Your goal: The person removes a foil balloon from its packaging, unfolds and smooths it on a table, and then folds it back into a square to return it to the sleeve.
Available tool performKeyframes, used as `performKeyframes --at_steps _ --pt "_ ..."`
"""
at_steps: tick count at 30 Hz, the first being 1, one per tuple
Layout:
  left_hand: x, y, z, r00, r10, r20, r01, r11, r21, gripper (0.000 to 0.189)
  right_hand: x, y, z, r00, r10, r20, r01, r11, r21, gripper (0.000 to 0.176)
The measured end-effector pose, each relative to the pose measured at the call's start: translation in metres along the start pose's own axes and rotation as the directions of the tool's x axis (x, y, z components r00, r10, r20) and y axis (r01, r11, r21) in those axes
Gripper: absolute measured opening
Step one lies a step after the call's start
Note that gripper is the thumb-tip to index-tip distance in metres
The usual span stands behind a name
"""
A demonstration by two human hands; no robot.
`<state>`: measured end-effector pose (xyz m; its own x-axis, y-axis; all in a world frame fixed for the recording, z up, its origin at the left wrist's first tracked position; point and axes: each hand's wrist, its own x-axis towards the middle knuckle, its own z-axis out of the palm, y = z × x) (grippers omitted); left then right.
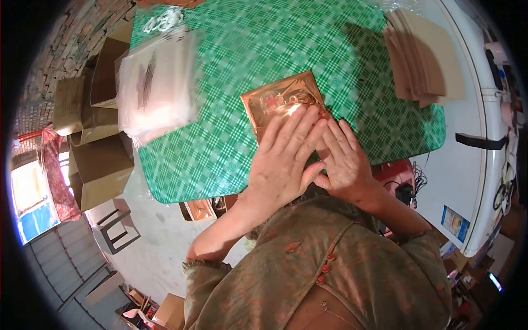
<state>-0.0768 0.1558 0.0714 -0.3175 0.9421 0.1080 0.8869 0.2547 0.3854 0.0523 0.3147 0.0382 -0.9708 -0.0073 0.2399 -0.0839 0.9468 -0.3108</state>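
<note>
A shiny copper-coloured flat packet [283, 91] lies at a slant on the green checked tablecloth, its surface creased and catching the light. My left hand [283, 151] lies flat over its near part, fingers stretched out toward the far edge. Beside it, my right hand [346, 159] is also flat and open, its fingertips at the packet's near right side. The two hands overlap at the thumbs. Underneath them, the near part of the packet is hidden.
A stack of clear plastic bags [157, 85] sits at the table's left, with white cords [163, 20] behind it. Brown paper sheets [415, 58] are fanned out at the right. Cardboard boxes [102, 165] stand left of the table [220, 159]; a white appliance [462, 181] is at the right.
</note>
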Motion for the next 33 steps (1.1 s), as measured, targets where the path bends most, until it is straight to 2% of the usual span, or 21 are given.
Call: performKeyframes --at_steps 7,13,19,24,28,29,32,33 --pt "0.003 -0.017 0.021 0.999 -0.010 -0.047 0.009 1.000 -0.023 0.076 0.005 -0.003 -0.010 1.000 0.021 0.018 -0.022 0.998 0.057 0.093" --pt "0.003 -0.018 0.021 0.999 -0.037 0.015 0.036 0.999 0.033 0.072 0.005 -0.002 -0.012 0.999 0.019 0.046 -0.022 0.998 0.059 0.094" --pt "0.003 -0.015 0.021 0.997 -0.079 0.025 0.079 0.997 0.007 0.071 0.003 0.006 -0.011 0.995 0.032 0.098 -0.032 0.999 -0.002 0.094" --pt "0.001 -0.016 0.023 0.998 -0.058 -0.007 0.058 0.998 0.027 0.072 0.011 0.019 -0.017 0.992 0.048 0.116 -0.038 0.996 -0.085 0.089" --pt "0.002 -0.015 0.023 0.998 -0.057 -0.014 0.058 0.997 0.051 0.072 0.033 0.036 -0.028 0.997 0.009 0.075 0.004 0.983 -0.181 0.078" --pt "0.002 -0.015 0.023 0.998 -0.056 -0.018 0.057 0.997 0.060 0.072 0.042 0.042 -0.030 1.000 -0.019 0.018 0.022 0.981 -0.195 0.071" --pt "0.000 -0.015 0.026 0.998 -0.049 -0.039 0.052 0.996 0.077 0.071 0.079 0.062 -0.032 0.990 -0.139 -0.002 0.138 0.985 -0.100 0.066" --pt "0.000 -0.015 0.027 0.998 -0.046 -0.047 0.050 0.995 0.083 0.071 0.090 0.070 -0.027 0.974 -0.221 -0.042 0.215 0.970 -0.109 0.059"
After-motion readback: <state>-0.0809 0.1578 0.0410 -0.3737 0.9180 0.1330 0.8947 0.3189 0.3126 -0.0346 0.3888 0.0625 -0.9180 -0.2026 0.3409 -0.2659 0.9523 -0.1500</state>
